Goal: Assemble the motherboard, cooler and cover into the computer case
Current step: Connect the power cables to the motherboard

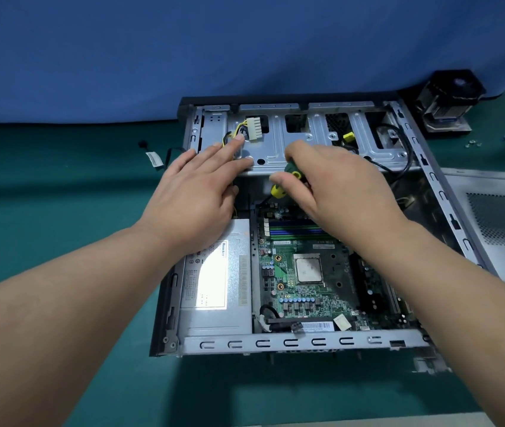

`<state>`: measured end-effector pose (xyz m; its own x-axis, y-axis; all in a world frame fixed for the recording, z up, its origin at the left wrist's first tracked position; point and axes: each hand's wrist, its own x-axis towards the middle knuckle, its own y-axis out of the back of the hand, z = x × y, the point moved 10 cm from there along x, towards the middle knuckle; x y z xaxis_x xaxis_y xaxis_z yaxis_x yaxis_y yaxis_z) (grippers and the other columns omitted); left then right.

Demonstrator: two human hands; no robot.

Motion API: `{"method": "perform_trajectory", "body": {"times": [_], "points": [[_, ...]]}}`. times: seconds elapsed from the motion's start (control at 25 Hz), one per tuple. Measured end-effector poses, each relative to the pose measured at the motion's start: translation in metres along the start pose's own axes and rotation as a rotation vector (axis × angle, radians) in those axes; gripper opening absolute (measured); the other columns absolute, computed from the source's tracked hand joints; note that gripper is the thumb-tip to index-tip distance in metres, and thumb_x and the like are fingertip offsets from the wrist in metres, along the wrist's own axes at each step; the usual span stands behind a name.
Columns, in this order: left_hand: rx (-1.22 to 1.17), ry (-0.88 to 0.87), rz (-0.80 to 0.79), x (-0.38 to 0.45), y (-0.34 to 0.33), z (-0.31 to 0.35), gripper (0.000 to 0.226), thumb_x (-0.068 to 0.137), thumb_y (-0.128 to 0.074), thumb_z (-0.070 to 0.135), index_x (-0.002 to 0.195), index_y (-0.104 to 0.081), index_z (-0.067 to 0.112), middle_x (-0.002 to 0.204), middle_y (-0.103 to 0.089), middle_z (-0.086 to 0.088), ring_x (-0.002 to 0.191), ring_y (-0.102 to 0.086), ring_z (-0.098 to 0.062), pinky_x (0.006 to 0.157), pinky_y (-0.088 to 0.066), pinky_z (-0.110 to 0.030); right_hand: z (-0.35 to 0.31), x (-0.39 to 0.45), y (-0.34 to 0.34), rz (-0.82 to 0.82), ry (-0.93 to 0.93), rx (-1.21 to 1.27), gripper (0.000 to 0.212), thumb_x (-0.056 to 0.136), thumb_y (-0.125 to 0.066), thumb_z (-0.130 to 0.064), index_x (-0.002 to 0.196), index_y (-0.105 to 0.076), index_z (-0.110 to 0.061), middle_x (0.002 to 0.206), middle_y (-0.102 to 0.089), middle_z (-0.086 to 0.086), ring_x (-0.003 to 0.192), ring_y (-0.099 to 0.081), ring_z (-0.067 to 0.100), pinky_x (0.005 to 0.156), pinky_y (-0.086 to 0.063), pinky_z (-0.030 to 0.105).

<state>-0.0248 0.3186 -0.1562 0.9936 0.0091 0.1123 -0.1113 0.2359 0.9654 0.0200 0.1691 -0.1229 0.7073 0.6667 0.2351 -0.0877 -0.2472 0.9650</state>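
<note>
Here, in the head view, the only view there is, your right hand is curled round the green-and-yellow handle of a screwdriver, its shaft pointing down toward the far edge of the motherboard; the tip is hidden behind your fingers, so the screw it meets cannot be made out. That grip looks set for driving a mounting screw, and I judge the board-fixing step to be the one in hand. Your left hand lies flat with fingers straight, resting on the drive cage just left of the screwdriver, its fingertips close to the white power connector and its yellow and black wires; probably you are steadying the computer case and keeping those wires off the board's far corner. The motherboard already sits inside the case, right of the power supply, with its processor bare. The cooler stands outside the case, beyond the motherboard's far right corner, against the blue backdrop, and the cover lies flat to the right of the motherboard, beside the case wall, so both are within reach for the later steps. A few small screws lie near the cooler on the green mat.
</note>
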Motion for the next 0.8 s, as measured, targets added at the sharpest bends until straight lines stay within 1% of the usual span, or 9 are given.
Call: {"method": "perform_trajectory", "body": {"times": [0.2,0.28,0.36,0.4,0.48,0.56,0.64,0.72,0.8], "points": [[0.001,0.007,-0.001,0.000,-0.001,-0.001,0.052,0.105,-0.042,0.029,0.155,-0.036,0.043,0.168,-0.008,0.025,0.155,-0.013,-0.005,0.124,0.001,-0.029,-0.006,0.002,0.006,-0.112,0.059,0.046,0.038,0.102,-0.032,-0.040,0.129,-0.045,-0.017,0.110,-0.066,0.008,0.100,-0.060,0.034,0.071,-0.051,0.043],[0.001,0.006,-0.003,0.000,-0.001,-0.001,0.052,0.105,-0.042,0.029,0.155,-0.035,0.042,0.168,-0.007,0.025,0.155,-0.012,-0.005,0.124,0.001,-0.029,-0.009,0.003,0.012,-0.100,0.088,-0.062,0.038,0.105,-0.029,-0.049,0.129,-0.042,-0.022,0.092,-0.067,0.004,0.082,-0.062,0.034,0.061,-0.045,0.039],[0.001,0.005,-0.002,0.000,-0.001,0.000,0.053,0.104,-0.042,0.029,0.155,-0.035,0.042,0.168,-0.007,0.025,0.155,-0.013,-0.005,0.124,0.001,-0.030,-0.012,0.007,0.015,-0.077,0.056,-0.210,0.042,0.103,-0.022,-0.061,0.116,-0.039,-0.024,0.066,-0.049,0.000,0.063,-0.050,0.031,0.051,-0.033,0.034],[0.001,0.004,-0.002,0.000,0.000,0.000,0.053,0.104,-0.042,0.029,0.155,-0.035,0.042,0.168,-0.007,0.025,0.155,-0.013,-0.006,0.124,0.001,-0.030,-0.014,0.009,0.015,-0.072,0.033,-0.237,0.041,0.103,-0.020,-0.062,0.108,-0.036,-0.024,0.064,-0.042,-0.003,0.062,-0.044,0.030,0.051,-0.028,0.033],[0.002,0.004,-0.005,0.000,0.000,0.000,0.053,0.104,-0.043,0.029,0.155,-0.035,0.042,0.168,-0.007,0.025,0.155,-0.012,-0.006,0.125,0.001,-0.030,-0.015,0.013,0.015,-0.082,0.025,-0.147,0.033,0.102,-0.025,-0.054,0.104,-0.034,-0.022,0.080,-0.050,-0.003,0.073,-0.046,0.028,0.057,-0.034,0.036],[-0.002,0.007,-0.009,0.000,0.000,0.000,0.054,0.104,-0.042,0.028,0.155,-0.035,0.042,0.168,-0.007,0.025,0.156,-0.011,-0.005,0.125,0.001,-0.030,-0.019,0.014,0.013,-0.120,0.072,-0.040,0.029,0.100,-0.030,-0.045,0.113,-0.037,-0.021,0.101,-0.060,0.000,0.088,-0.055,0.029,0.066,-0.045,0.041],[-0.001,0.008,-0.008,-0.001,0.001,0.000,0.054,0.104,-0.042,0.028,0.155,-0.035,0.042,0.168,-0.007,0.025,0.156,-0.011,-0.005,0.125,0.001,-0.030,-0.027,0.013,0.013,-0.110,0.149,-0.097,0.029,0.103,-0.026,-0.049,0.110,-0.034,-0.022,0.090,-0.060,-0.001,0.085,-0.058,0.031,0.061,-0.043,0.038],[-0.001,0.009,-0.007,0.000,0.000,0.000,0.054,0.103,-0.042,0.028,0.155,-0.035,0.042,0.168,-0.007,0.025,0.156,-0.011,-0.005,0.125,0.001,-0.030,-0.029,0.013,0.015,-0.080,0.136,-0.232,0.035,0.104,-0.018,-0.058,0.099,-0.023,-0.024,0.068,-0.046,-0.004,0.066,-0.050,0.030,0.054,-0.031,0.034],[0.004,0.008,-0.007,-0.001,0.000,0.001,0.054,0.103,-0.042,0.028,0.155,-0.035,0.042,0.168,-0.007,0.024,0.155,-0.011,-0.005,0.125,0.001,-0.030,-0.024,0.014,0.016,-0.081,0.080,-0.206,0.036,0.102,-0.019,-0.058,0.097,-0.022,-0.023,0.069,-0.042,-0.004,0.064,-0.044,0.029,0.055,-0.029,0.035]]}}
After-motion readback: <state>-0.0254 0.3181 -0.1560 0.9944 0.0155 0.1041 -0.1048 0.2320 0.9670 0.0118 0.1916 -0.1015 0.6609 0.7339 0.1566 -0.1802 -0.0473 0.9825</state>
